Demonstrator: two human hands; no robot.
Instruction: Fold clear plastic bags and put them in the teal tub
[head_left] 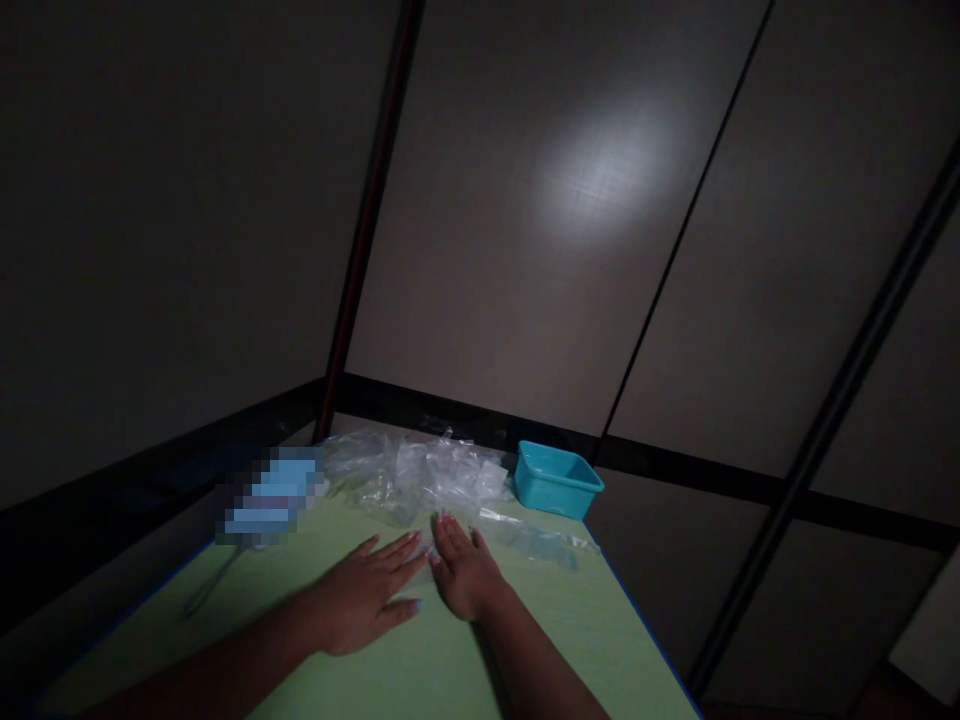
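My left hand (375, 595) lies palm down over the green tabletop (585, 640), its fingers stretched out toward the right. Close beside its fingertips, my right hand (461, 570) is also flat, fingers pointing away from me. A faint bit of clear plastic seems to show between the two hands, too dim to make out. Just beyond my fingertips sits a heap of crumpled clear plastic bags (427, 475). From the heap, a flat clear plastic piece (536, 540) stretches to the right of my right hand.
A teal plastic basin (555, 485) stands at the table's far right corner. On the left edge lies a light-blue item (274, 495), blurred out, with a thin cord (214, 580) trailing from it. Dark panelled walls (525, 250) rise behind the table.
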